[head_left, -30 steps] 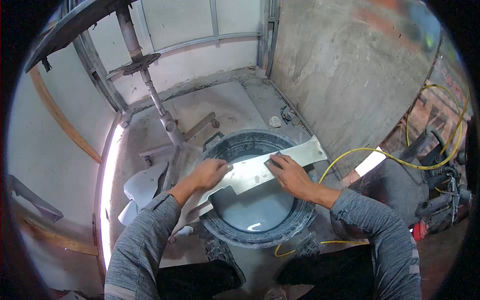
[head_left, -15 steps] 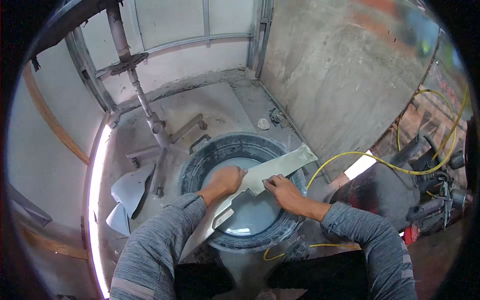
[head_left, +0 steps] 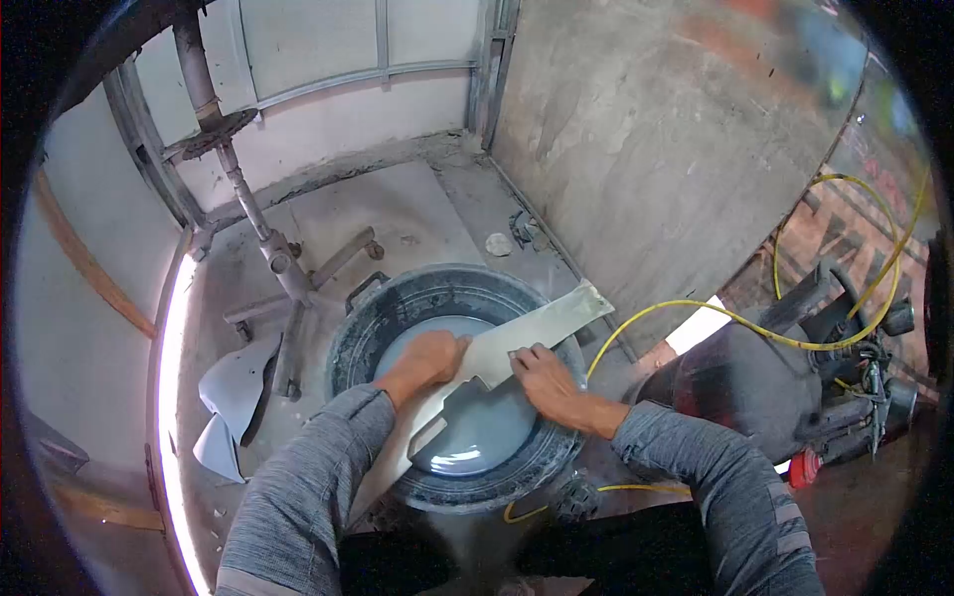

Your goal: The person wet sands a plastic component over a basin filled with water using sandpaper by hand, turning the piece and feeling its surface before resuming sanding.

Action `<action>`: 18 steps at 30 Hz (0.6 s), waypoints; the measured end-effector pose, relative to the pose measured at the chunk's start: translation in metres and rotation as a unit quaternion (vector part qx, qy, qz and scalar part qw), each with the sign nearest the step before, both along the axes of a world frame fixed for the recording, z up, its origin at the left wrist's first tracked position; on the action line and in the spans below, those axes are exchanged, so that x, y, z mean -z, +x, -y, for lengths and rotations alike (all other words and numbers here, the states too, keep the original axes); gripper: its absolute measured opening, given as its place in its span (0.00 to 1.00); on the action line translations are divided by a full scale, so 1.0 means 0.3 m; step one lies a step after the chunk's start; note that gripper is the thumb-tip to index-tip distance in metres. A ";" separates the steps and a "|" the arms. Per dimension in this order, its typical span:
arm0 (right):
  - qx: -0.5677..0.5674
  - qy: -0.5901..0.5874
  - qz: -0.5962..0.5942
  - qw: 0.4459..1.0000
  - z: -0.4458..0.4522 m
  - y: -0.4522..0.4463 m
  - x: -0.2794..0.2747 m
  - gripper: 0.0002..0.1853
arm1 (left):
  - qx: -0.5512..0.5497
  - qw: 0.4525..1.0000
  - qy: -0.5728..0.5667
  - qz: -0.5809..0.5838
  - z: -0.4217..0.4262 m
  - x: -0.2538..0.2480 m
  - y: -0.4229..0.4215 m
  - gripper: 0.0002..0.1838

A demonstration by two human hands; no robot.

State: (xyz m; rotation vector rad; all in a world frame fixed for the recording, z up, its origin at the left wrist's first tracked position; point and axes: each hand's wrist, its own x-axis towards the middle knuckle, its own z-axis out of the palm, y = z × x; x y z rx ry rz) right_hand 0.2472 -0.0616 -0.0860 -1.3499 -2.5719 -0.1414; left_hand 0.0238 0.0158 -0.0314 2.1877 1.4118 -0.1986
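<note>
Here, the pale panel slants over the tub. The left hand grips it with curled fingers; the right hand bends its fingers at the near edge, their grip unclear. Apparently, edge-rubbing is in hand; the next stroke calls for steady support.

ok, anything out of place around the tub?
Thin yellow hose: it runs slack to the round dark grey tub, and a yellow stretch lies on the floor by the dark shoe, possibly a trip hazard.
</note>
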 end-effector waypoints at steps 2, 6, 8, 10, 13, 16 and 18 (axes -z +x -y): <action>-0.016 -0.007 0.007 1.000 0.020 -0.005 -0.025 0.20 | -0.001 0.999 0.030 0.027 -0.017 0.076 -0.017 0.32; -0.003 0.026 0.023 0.999 -0.027 -0.014 -0.031 0.20 | -0.050 0.997 0.023 0.044 -0.022 0.005 -0.017 0.35; -0.004 0.018 0.046 0.999 -0.022 -0.002 -0.039 0.20 | 0.000 0.999 0.028 0.031 -0.033 -0.015 -0.009 0.34; -0.020 0.045 0.063 0.997 -0.036 0.005 -0.027 0.20 | -0.030 0.999 0.026 0.013 -0.043 -0.001 0.004 0.29; 0.000 0.039 0.053 0.998 -0.054 0.004 -0.007 0.19 | -0.040 0.999 0.030 -0.015 -0.045 -0.017 0.011 0.24; 0.001 0.035 0.054 0.998 -0.062 0.004 -0.003 0.19 | -0.020 0.999 0.038 -0.029 -0.028 -0.074 0.020 0.23; -0.002 0.043 0.061 0.997 -0.066 -0.002 -0.010 0.19 | -0.019 0.998 0.038 -0.037 -0.022 -0.089 0.023 0.23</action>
